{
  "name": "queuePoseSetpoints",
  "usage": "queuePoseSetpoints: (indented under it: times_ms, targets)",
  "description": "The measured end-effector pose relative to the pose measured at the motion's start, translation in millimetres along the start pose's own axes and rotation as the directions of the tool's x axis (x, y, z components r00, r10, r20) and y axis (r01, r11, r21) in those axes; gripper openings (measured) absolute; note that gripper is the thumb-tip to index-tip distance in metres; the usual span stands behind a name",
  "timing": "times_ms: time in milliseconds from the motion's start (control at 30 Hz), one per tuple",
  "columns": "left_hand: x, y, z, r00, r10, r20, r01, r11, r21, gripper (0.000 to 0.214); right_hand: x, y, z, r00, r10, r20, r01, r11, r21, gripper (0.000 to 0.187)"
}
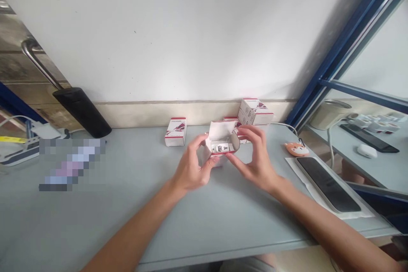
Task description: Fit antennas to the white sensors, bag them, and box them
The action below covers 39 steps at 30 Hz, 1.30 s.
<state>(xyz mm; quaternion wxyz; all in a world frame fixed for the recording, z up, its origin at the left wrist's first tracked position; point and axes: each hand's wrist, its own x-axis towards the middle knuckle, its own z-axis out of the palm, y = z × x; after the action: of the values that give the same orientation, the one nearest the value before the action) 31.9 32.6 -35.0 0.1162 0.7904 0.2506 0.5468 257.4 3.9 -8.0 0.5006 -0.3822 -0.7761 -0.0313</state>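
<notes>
A pale grey-blue surface (134, 221) runs along a white wall (178, 34), with a blue window frame (350, 51) at its right end. Right of the open red-and-white carton (221, 140), a dark-screened device (328, 185) lies on a white paper sheet (306, 174), and a small orange fox-face figure (297, 149) sits just beyond it. Behind the carton stand two closed cartons (255, 111) (230, 120), one partly hidden; another closed carton (175, 131) stands to its left, well apart. The carton is raised above the surface between both hands. The left hand's (189, 163) grip is closed on the carton's near left side, and the right hand's (255, 157) grip curves around its right end. Inside the carton sits a small white-and-silver item (219, 148).
</notes>
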Motion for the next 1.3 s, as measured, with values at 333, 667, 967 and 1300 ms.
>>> queuePoseSetpoints:
  times_ms: [333, 667, 967, 1300]
  targets:
    - [8, 19, -2.6, 0.971, -0.108, 0.214, 0.14, 0.98, -0.141, 0.045, -3, -6, 4, 0.99, 0.124, 0.073, -0.137, 0.968, 0.211, 0.025]
    - [3, 7, 6.4, 0.985, -0.041, 0.17, 0.063, 0.989, -0.13, 0.046, -4, 8, 5, 0.995, 0.012, -0.103, 0.008, 0.981, 0.194, 0.033]
    - [-1, 1, 11.7, 0.992, 0.002, 0.127, 0.02, 0.985, -0.172, 0.059, 1, 0, 6, 0.987, 0.07, -0.143, -0.03, 0.965, 0.26, 0.016]
    - [-3, 0, 9.0, 0.988, -0.093, 0.126, 0.112, 0.981, -0.158, 0.031, 1, 3, 0, 0.997, 0.08, 0.022, -0.082, 0.936, 0.343, 0.003]
